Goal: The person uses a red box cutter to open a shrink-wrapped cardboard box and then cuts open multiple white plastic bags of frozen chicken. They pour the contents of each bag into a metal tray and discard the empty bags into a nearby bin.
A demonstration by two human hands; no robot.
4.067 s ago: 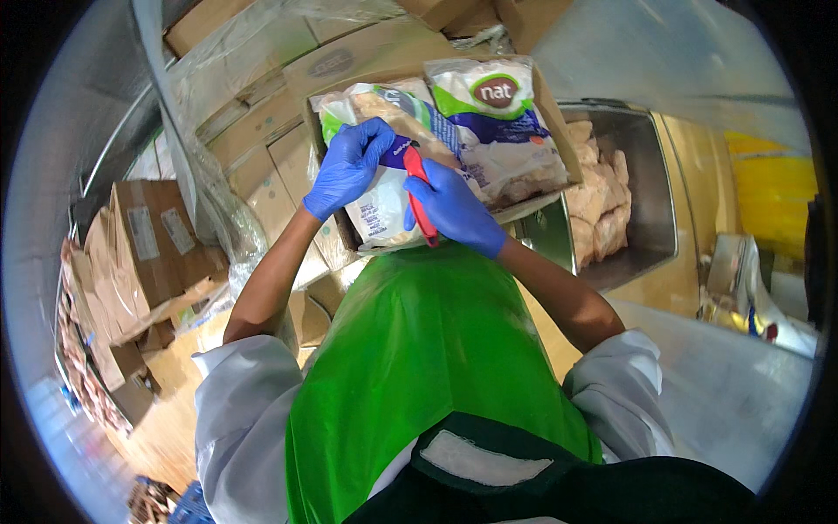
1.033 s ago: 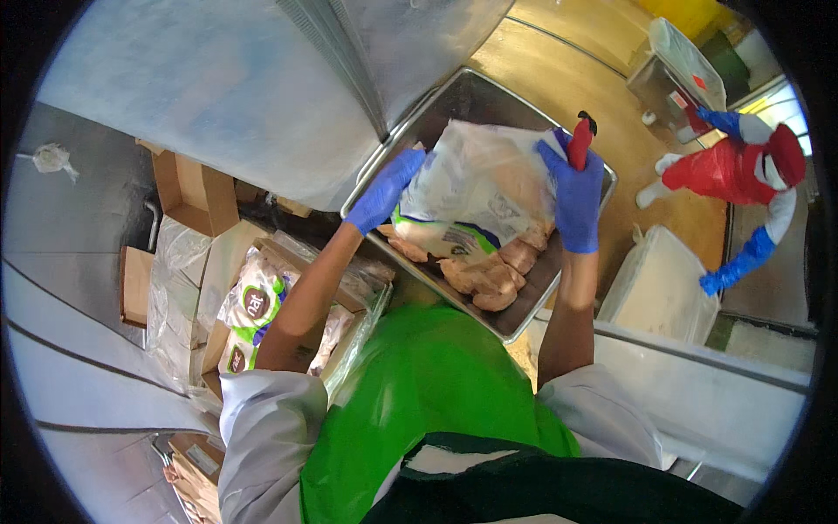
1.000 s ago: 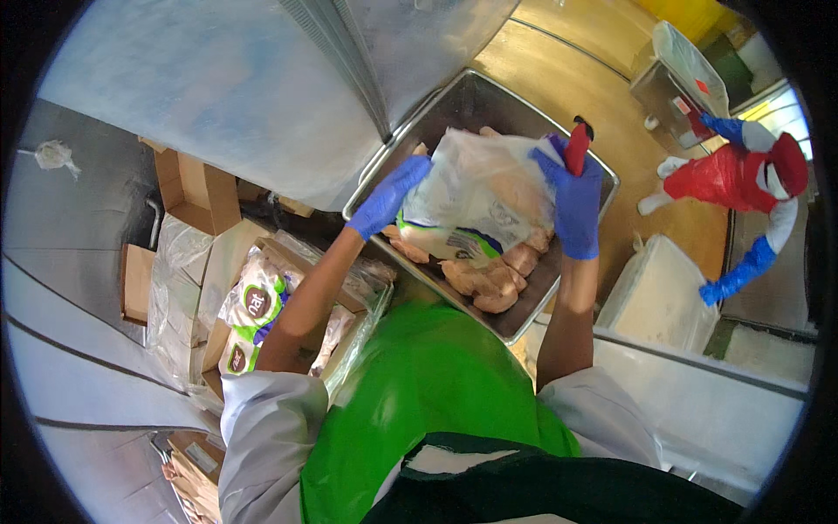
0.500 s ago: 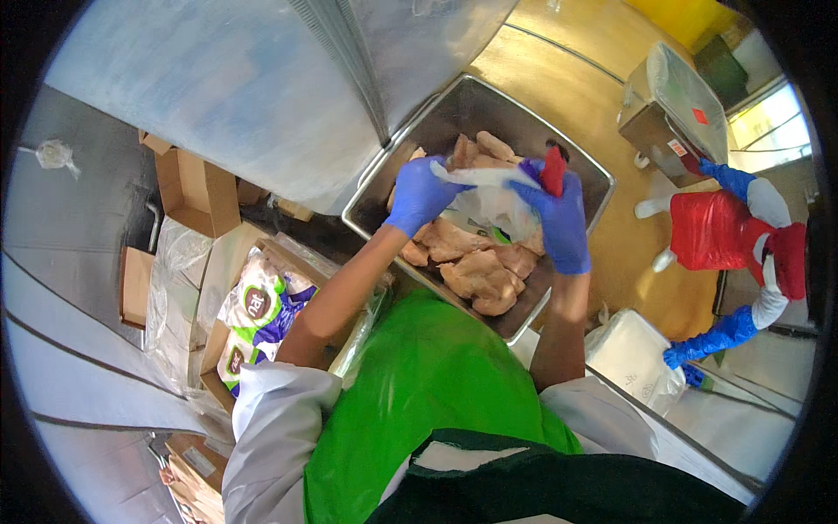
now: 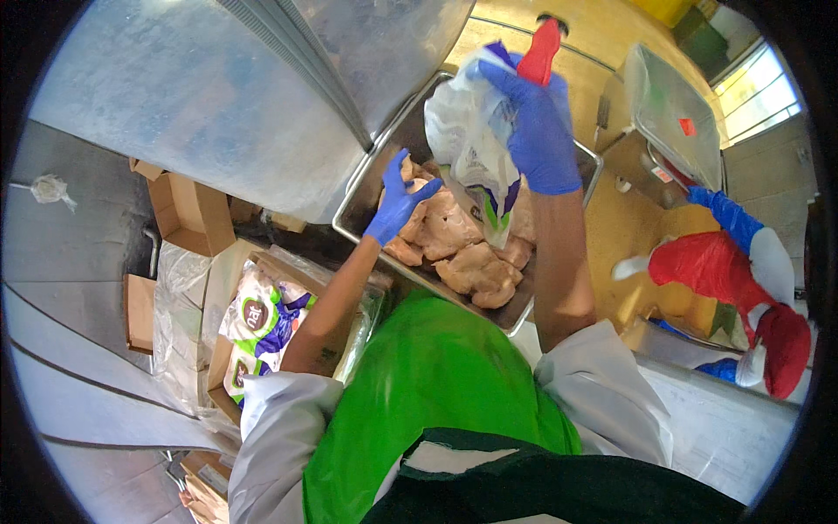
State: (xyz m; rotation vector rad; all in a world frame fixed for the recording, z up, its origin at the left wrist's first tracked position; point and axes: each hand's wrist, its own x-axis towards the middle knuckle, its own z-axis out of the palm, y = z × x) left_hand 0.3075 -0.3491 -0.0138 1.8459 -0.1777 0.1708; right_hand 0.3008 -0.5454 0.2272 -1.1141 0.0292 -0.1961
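My right hand (image 5: 543, 131), in a blue glove, is raised and closed around a limp, printed plastic bag (image 5: 471, 144). A tool with a red handle (image 5: 540, 54) and a dark end sticks up from the same hand; its kind is not clear. The bag hangs over a deep metal tub (image 5: 346, 218) that holds several pale raw poultry pieces (image 5: 478, 278). Over the tub's left part is my blue-gloved left hand (image 5: 397, 203), fingers apart and nothing in it, close above the meat.
To my left an open cardboard box (image 5: 218, 375) holds filled printed bags (image 5: 266, 319), with empty cartons (image 5: 188, 210) beyond. A grey metal panel (image 5: 201, 96) stands ahead. On the right a co-worker in a red apron (image 5: 707, 271) bends near a plastic-lined box (image 5: 672, 113).
My right hand has lifted the bag up and away from the meat. The left hand has let go of the bag and opened. The co-worker has moved nearer, and a white-wrapped block has left its place.
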